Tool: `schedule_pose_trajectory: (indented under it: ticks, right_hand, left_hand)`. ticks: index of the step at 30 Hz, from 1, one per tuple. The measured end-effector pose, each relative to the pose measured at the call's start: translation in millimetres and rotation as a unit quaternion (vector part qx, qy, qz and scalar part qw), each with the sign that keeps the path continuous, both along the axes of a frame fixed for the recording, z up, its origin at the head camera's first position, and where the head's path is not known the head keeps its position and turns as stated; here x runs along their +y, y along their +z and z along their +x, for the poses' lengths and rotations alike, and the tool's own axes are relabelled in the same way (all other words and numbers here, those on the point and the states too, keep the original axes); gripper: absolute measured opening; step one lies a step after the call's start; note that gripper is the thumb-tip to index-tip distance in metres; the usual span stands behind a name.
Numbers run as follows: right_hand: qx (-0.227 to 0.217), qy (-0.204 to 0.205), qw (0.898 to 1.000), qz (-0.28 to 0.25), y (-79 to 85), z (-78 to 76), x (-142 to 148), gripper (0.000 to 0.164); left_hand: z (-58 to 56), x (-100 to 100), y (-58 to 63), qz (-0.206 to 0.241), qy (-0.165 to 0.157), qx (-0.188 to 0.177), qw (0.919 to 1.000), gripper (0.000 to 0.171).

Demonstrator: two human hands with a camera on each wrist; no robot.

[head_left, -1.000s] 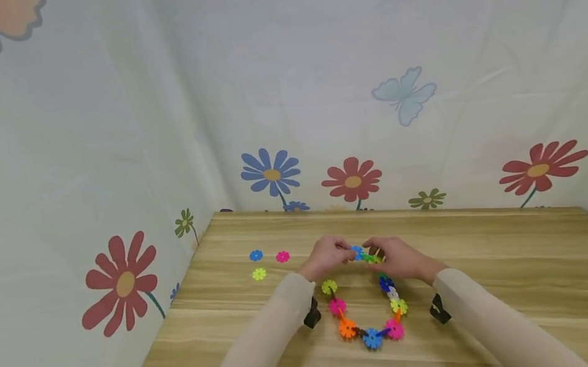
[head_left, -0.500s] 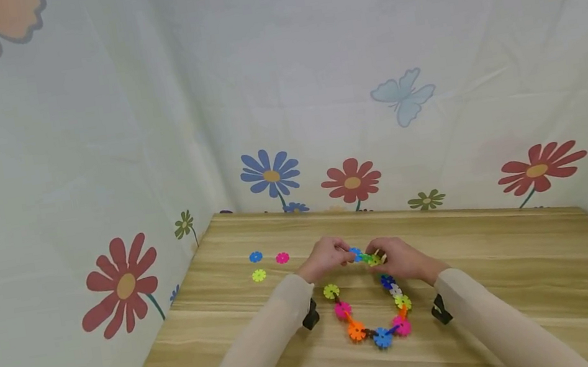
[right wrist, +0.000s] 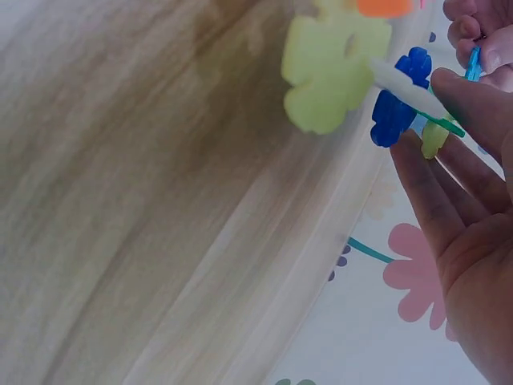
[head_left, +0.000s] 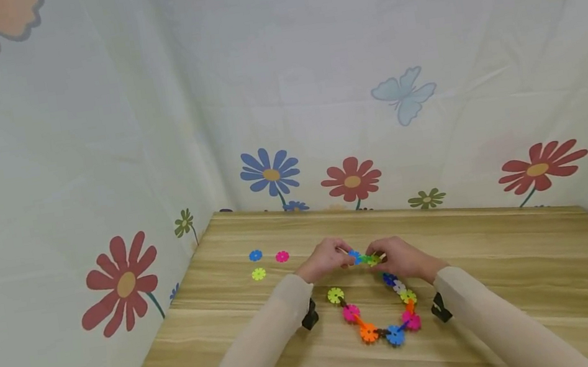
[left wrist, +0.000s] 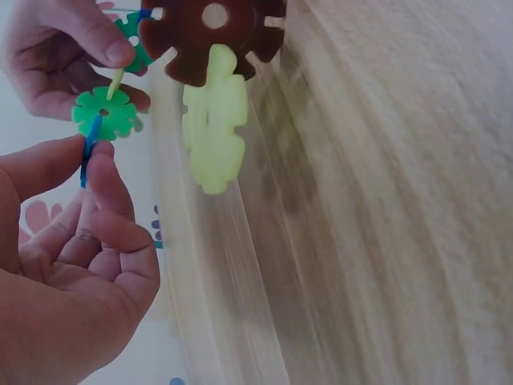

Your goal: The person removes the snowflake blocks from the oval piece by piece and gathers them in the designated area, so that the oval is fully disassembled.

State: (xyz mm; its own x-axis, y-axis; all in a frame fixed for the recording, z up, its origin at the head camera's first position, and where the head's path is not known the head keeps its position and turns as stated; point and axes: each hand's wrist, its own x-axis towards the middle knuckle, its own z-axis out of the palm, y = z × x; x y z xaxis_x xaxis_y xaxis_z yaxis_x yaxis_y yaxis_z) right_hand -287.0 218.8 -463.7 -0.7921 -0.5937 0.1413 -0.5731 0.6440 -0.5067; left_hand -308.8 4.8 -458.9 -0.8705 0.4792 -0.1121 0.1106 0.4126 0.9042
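A chain of slotted plastic snowflake discs curves toward the person, with a blue disc [head_left: 395, 335] at its near bend and a yellow disc [head_left: 335, 295] at its free left end. My left hand [head_left: 328, 257] pinches a light blue disc [left wrist: 86, 160] between thumb and forefinger, its edge in a slot of a green disc [left wrist: 116, 118]. Close by on the right, my right hand [head_left: 402, 258] grips the chain at a yellow disc [right wrist: 434, 138] beyond that green one. Dark blue [right wrist: 397, 104] and white [right wrist: 409, 87] discs run on from the right fingers.
Three loose discs lie on the wooden table [head_left: 479, 258] left of the hands: blue [head_left: 256, 255], pink [head_left: 282, 256] and yellow [head_left: 258, 274]. A flower-printed curtain [head_left: 302, 82] stands behind the table and along its left side.
The chain's near bend has swung to the right, and its free yellow end has shifted right and nearer the person. Both hands stay in nearly the same place, still holding their discs.
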Motion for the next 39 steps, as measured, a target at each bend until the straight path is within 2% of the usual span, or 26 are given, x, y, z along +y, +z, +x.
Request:
schedule_pose_trajectory:
  ticks: [3,10,13,22,31,39]
  right_hand:
    - [0.003,0.005,1.0,0.002,0.0,0.8,0.0,0.019]
    - [0.002,0.007,1.0,0.004,0.9,2.3,-0.4,0.021]
    - [0.002,0.011,1.0,0.002,2.3,2.3,-1.6,0.022]
    - [0.007,0.014,1.0,0.015,2.3,1.1,-2.3,0.022]
    - [0.026,0.008,0.999,0.03,4.7,0.3,-2.8,0.023]
    - [0.039,0.015,0.999,0.031,2.5,-1.1,-0.8,0.024]
  left_hand:
    - [-1.0,-0.2,-1.4,0.005,-0.007,-0.006,0.9999,0.014]
    - [-5.6,-0.7,-8.0,0.041,-0.016,-0.058,0.9973,0.015]
    - [-7.4,-1.5,-10.4,0.046,-0.013,-0.063,0.9969,0.014]
    - [-6.1,0.0,-9.4,0.03,0.007,-0.068,0.9972,0.01]
    - [-4.0,8.1,-3.6,0.003,0.051,-0.049,0.9975,0.005]
    - [-3.1,9.5,-1.1,-0.012,0.069,-0.038,0.9968,0.004]
